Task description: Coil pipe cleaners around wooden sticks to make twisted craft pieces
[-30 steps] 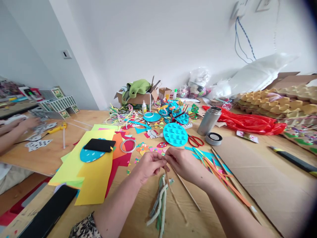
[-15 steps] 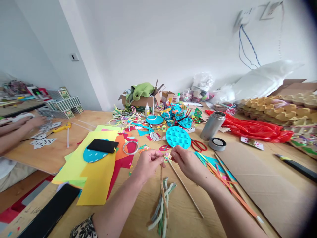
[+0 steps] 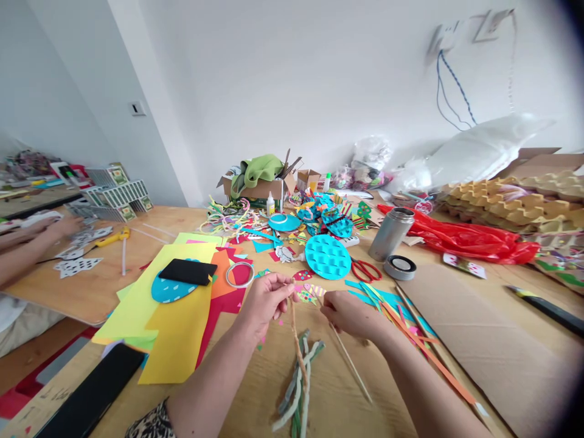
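My left hand pinches the top end of a tan twisted paper-like cord, which hangs down over a bundle of grey-green twisted strands on the table. My right hand is closed around the upper part of a thin wooden stick. The stick slants down to the right, beside the strands. Just beyond my hands lie small patterned paper cutouts and a round blue woven disc.
Red-handled scissors, a steel flask and its lid stand at right, near a cardboard sheet and a utility knife. Coloured paper and a black phone lie left. Another person's hands handle playing cards.
My right hand has moved slightly right and down along the stick, away from my left hand. My left hand has shifted slightly left, still holding the tan cord.
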Demonstrator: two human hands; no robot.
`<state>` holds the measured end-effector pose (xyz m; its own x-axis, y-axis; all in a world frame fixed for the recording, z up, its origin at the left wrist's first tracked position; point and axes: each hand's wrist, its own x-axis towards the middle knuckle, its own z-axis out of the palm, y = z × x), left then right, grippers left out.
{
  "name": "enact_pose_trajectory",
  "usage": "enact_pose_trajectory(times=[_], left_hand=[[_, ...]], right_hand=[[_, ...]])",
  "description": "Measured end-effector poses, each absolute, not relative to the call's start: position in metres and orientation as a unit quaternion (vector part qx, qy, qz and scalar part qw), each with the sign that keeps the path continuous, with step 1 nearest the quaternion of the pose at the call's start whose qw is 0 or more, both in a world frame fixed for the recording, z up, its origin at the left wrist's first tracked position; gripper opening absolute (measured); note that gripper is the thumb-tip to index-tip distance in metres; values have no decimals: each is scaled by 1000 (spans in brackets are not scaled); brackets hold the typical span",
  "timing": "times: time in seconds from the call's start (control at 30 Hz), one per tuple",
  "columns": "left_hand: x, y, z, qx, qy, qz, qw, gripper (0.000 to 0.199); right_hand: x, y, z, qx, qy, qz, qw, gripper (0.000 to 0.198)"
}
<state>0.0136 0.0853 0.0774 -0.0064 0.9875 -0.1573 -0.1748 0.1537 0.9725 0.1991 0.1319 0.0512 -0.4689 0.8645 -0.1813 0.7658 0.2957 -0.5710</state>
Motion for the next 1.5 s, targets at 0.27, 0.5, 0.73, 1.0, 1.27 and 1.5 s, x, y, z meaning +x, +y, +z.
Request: enact_pose_trajectory(times=[0.27, 0.5, 0.73, 1.0, 1.27, 1.5], left_hand=[[17, 84, 72, 388, 470, 485, 627, 21], [27, 75, 76, 393, 437, 453, 671, 20], [40, 61, 83, 468, 399, 408, 675, 14], [30, 75, 86, 291, 375, 674, 566, 9], [31, 73, 89, 230, 357, 746, 513, 14], [39, 68, 84, 278, 392, 718, 504, 11]], right_hand=[[206, 129, 88, -464, -708, 450, 286, 28], [199, 122, 94, -398, -683, 422, 444, 22], [177, 106, 92, -400, -687, 417, 440, 21], [180, 107, 92, -434, -606, 488, 454, 32], [171, 94, 96, -278, -428, 793, 333, 41], [158, 90, 89, -238, -441, 781, 372, 32]])
